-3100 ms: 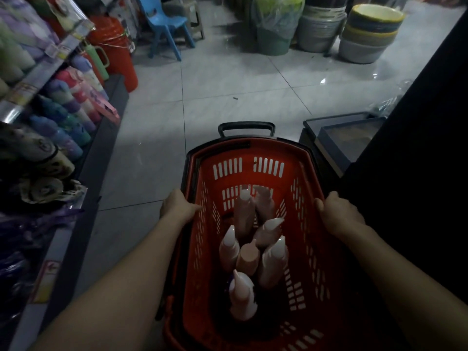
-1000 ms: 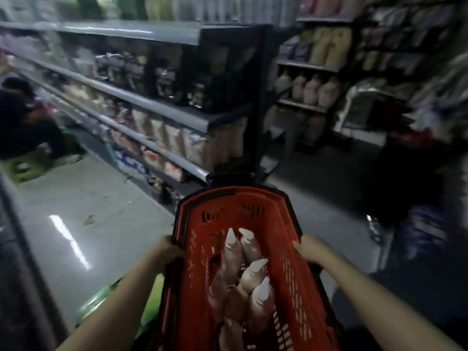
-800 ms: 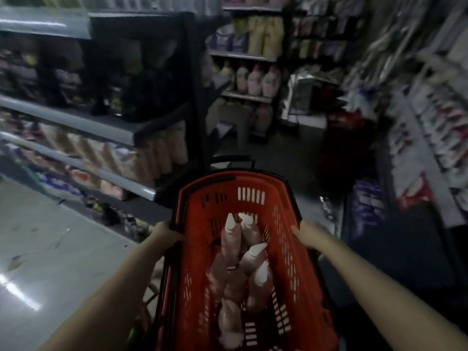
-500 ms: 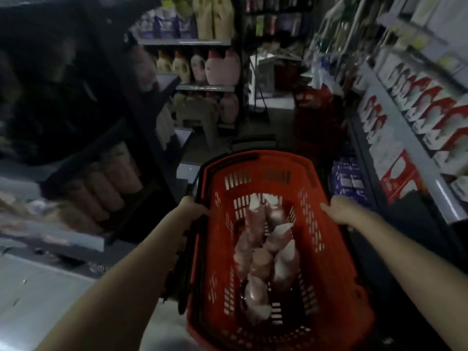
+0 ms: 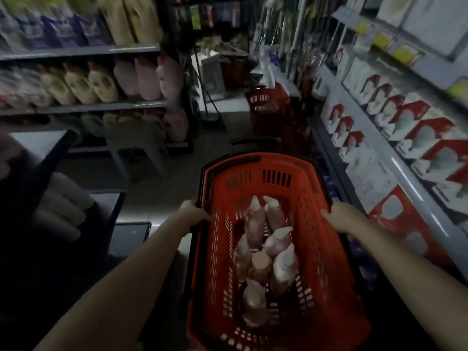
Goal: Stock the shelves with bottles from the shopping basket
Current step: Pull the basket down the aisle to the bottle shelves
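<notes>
I carry a red shopping basket [image 5: 329, 262] in front of me, held off the floor. My left hand [image 5: 190, 212] grips its left rim and my right hand [image 5: 340, 217] grips its right rim. Several pale pink bottles [image 5: 255, 224] with white pointed caps lie and lean in the basket's bottom. A shelf unit [image 5: 101, 106] at the left holds rows of large cream and pink jugs. Another shelf unit [image 5: 405, 168] at the right holds red and white boxes.
A dim narrow aisle runs ahead between the two shelf units. A second red basket [image 5: 263, 100] stands on the floor at the far end, near a white box and leaning poles. A dark shelf end [image 5: 50, 158] juts in at the near left.
The view has swung from an open tiled floor around a shelf end into this aisle. The basket stays in both hands; the shelves with jugs and boxes have come closer.
</notes>
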